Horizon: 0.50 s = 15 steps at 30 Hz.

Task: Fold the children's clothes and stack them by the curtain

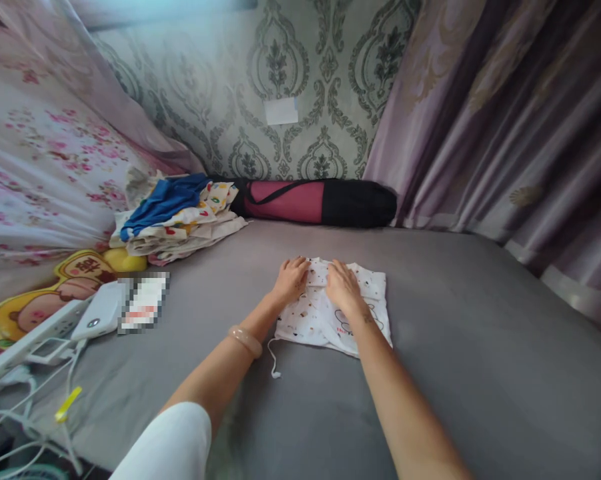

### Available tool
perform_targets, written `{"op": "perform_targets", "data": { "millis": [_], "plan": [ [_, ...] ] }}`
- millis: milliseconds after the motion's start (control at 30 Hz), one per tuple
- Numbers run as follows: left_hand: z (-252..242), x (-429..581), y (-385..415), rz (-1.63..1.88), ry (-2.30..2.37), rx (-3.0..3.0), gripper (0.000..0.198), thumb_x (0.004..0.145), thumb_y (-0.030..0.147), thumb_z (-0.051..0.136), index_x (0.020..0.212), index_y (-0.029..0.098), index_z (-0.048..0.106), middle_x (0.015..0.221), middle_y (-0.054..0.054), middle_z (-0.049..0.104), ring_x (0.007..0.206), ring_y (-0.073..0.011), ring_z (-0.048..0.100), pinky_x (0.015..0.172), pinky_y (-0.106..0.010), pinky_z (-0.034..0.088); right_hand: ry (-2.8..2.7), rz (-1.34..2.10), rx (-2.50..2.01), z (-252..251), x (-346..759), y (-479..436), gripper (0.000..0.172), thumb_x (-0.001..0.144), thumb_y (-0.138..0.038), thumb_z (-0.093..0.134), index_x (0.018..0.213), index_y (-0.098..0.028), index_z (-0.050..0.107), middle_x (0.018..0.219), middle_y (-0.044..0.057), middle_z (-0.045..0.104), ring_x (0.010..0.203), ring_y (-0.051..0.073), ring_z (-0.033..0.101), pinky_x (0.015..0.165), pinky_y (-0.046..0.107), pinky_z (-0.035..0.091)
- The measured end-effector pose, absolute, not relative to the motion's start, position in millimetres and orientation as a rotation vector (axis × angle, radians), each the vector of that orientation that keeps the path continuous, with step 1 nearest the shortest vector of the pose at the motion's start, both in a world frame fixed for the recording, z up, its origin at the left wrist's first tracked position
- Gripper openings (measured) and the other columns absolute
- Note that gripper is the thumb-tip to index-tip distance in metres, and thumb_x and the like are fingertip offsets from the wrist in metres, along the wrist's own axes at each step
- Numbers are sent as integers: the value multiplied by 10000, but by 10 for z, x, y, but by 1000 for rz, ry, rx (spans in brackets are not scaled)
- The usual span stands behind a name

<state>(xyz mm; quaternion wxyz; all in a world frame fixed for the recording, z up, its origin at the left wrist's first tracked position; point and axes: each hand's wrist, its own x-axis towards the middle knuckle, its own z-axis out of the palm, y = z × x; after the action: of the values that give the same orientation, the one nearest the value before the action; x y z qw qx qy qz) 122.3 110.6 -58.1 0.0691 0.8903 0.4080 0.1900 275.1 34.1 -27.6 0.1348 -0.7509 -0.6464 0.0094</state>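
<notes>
A small white printed garment (310, 320) lies folded flat on the grey bed sheet (455, 347), with a drawstring trailing off its near left corner. Both my hands rest on its far part, side by side. My left hand (291, 279) has its fingers curled and pinches the cloth at the upper left. My right hand (343, 285) does the same just right of it, fingers bent down onto a fold. A pale bangle sits on my left wrist.
A pile of folded clothes (175, 213) with a blue piece on top lies far left. A pink and black rolled bag (320, 201) lies against the wall. A power bank, power strip and cables (55, 333) sit at the left edge. Curtains hang at right.
</notes>
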Motion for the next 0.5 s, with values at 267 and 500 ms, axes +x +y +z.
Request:
{"op": "perform_targets", "data": {
  "millis": [267, 500],
  "plan": [
    [-715, 1288, 1076, 278, 1260, 2629, 514, 979, 268, 268, 1469, 120, 316, 1552, -157, 314, 1458, -252, 227, 1166, -454, 226, -2088, 187, -2039, -511, 2432, 609, 566, 912, -131, 286, 1468, -51, 359, 1533, 127, 363, 1440, 254, 245, 1162, 397, 175],
    [-707, 1284, 1064, 318, 1284, 2618, 502, 977, 262, 255, 1448, 128, 362, 1547, -142, 330, 1456, -248, 234, 1173, -460, 216, -2080, 181, -2052, -570, 2491, 511, 557, 963, -232, 250, 1493, -77, 323, 1555, 97, 327, 1442, 249, 236, 1172, 418, 134]
  ]
}}
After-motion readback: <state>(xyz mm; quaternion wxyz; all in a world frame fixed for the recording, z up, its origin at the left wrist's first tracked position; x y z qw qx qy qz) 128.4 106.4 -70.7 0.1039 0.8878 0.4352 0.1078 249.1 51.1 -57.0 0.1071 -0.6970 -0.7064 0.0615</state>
